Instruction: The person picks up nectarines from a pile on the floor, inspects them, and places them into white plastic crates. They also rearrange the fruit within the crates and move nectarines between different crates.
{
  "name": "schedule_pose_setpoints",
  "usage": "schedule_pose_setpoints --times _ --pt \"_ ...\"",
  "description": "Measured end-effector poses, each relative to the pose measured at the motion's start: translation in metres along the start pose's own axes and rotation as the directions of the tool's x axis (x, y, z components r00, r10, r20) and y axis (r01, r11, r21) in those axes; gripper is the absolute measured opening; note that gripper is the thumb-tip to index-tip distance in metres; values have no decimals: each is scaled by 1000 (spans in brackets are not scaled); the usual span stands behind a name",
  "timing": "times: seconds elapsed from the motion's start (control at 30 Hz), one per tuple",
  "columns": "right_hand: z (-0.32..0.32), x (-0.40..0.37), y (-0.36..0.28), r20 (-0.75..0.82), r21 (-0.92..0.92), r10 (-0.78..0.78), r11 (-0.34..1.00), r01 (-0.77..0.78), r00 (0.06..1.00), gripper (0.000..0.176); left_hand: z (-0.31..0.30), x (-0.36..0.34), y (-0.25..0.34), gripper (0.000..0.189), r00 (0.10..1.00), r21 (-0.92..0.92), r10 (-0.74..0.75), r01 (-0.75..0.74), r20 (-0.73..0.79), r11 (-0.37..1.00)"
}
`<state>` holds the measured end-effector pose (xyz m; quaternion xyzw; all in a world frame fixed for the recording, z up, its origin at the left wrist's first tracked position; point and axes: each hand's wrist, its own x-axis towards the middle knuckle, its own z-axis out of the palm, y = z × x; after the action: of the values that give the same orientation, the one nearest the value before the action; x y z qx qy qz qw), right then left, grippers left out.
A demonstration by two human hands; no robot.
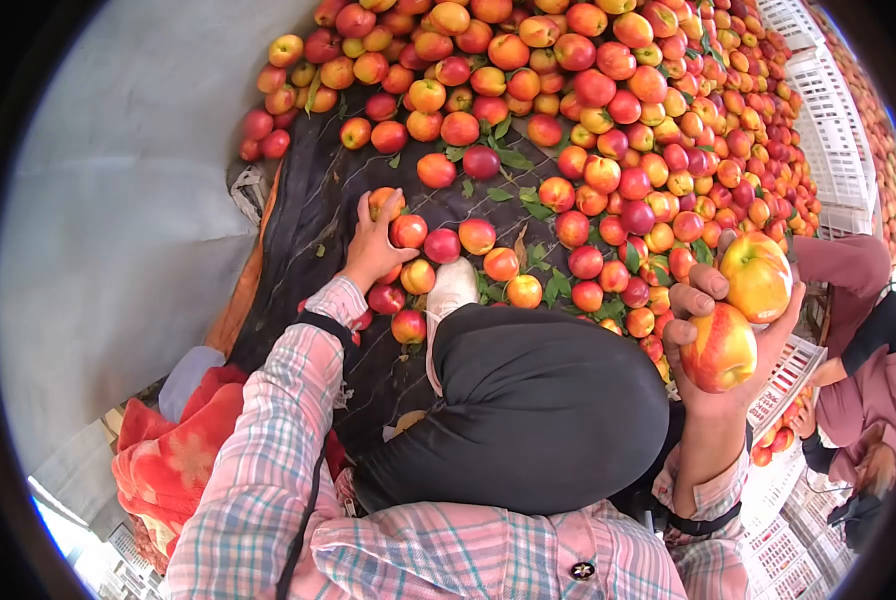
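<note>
My right hand [723, 385] is raised at the right and holds two yellow-and-red nectarines, an upper one [757, 277] and a lower one [718, 347], pressed against each other. Down on the dark sheet, my left hand [373, 248] has its fingers curled over an orange-red nectarine [386, 204]. A redder nectarine [408, 231] sits between those fingers and the thumb. Close to this hand lie more loose fruits, among them a dark red nectarine [442, 246] and a yellow-orange nectarine [418, 276].
A large heap of nectarines [608, 90] with green leaves spreads over the dark sheet [313, 200]. White crates [830, 130] line the right side. A co-worker in a mauve sleeve [858, 270] is beside a crate at the far right. My bent knee [558, 400] fills the centre.
</note>
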<state>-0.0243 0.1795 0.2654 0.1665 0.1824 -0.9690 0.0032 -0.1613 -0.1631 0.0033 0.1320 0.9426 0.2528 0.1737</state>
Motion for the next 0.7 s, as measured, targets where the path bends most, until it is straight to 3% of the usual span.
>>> schedule_pose_setpoints --times 0.17,0.4,0.5,0.53,0.57,0.63,0.7 --pt "0 2 -1 -39 4 -1 1000 2 999 64 16 -10 20 80 988 165 -98 117 -120 979" --pt "1 0 -2 -67 16 -6 1000 7 998 63 13 4 8 68 993 20 -63 65 -101 998" --pt "-3 -3 -7 -66 23 -30 999 31 997 63 19 26 -27 69 991 -75 -66 58 -113 995" --pt "-4 -4 -8 -60 35 -27 999 29 998 63 8 34 -20 67 974 -289 -218 191 -66 938" --pt "-4 -6 -9 -66 41 -24 999 27 998 63 -4 34 -12 61 959 -755 -216 278 183 594" --pt "-3 -7 -14 -74 61 -32 997 37 997 63 -24 34 -6 57 905 -911 -230 392 357 129" --pt "-1 -9 -19 -45 73 -45 996 48 998 62 -54 22 19 60 928 -909 -5 365 373 -200"
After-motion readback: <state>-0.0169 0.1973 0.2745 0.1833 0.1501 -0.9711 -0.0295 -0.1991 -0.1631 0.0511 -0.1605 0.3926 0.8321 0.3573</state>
